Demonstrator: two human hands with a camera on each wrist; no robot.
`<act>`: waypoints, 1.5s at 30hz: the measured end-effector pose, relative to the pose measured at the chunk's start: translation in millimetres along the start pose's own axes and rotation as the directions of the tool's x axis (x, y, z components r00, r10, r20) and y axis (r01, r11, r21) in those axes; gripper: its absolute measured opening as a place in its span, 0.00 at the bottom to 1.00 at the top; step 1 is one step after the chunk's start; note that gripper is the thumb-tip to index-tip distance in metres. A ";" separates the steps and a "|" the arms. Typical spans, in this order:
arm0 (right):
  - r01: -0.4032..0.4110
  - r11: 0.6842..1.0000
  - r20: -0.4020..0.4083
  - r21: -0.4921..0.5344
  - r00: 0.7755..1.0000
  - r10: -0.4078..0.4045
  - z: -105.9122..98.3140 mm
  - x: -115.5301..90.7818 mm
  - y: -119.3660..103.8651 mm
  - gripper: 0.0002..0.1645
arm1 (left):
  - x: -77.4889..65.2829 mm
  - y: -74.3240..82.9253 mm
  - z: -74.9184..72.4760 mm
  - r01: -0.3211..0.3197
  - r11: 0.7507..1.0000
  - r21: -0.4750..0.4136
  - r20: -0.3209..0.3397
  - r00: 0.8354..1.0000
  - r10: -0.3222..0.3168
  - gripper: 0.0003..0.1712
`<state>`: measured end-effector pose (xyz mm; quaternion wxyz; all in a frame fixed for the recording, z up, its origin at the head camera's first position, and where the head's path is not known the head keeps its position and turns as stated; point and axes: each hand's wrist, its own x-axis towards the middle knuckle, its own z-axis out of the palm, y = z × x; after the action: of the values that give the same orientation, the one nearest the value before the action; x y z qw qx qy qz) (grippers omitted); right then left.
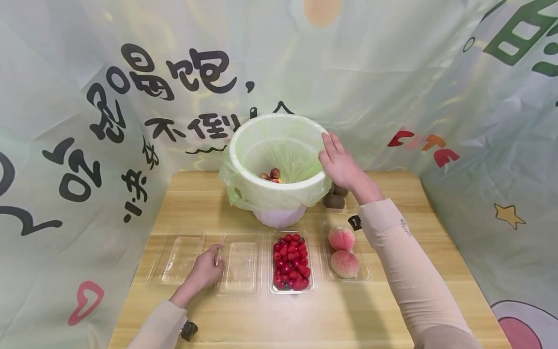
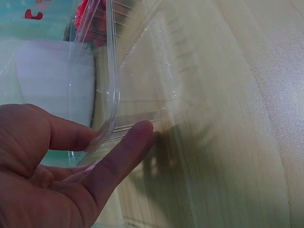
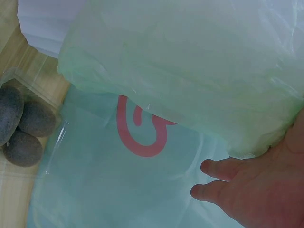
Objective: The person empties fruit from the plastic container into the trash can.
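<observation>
- Left hand (image 1: 203, 271): right of left tray (image 1: 174, 264); digits clamped on side of second tray (image 1: 240, 266), probably steadying it while leaving its inside reachable.
- Bin (image 1: 279, 218): behind trays; bag (image 3: 166, 61) folded over rim, presumably to stay open. Fruit (image 1: 275, 173) inside.
- Berries (image 1: 291, 261): trayed, beside second tray.
- Kiwis (image 1: 333, 201): right of bin.
- Right hand (image 1: 337, 165): fingers straight, slightly apart, at bin's right rim, perhaps bracing; pressure unclear.
- Peaches (image 1: 345, 264): trayed, rightmost, near berries.
</observation>
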<state>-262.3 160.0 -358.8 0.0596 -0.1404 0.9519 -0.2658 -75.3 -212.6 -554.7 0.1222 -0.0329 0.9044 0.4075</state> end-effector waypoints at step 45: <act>-0.014 1.000 0.028 0.010 1.000 0.013 -4.3 -2.0 -3.0 0.42 | -10.2 10.3 -13.7 0.035 0.999 0.008 0.019 0.999 -0.035 0.36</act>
<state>-260.5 160.2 -353.5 0.0752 -0.1373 0.9505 -0.2684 -69.8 -216.3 -535.9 0.1382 -0.0443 0.9041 0.4020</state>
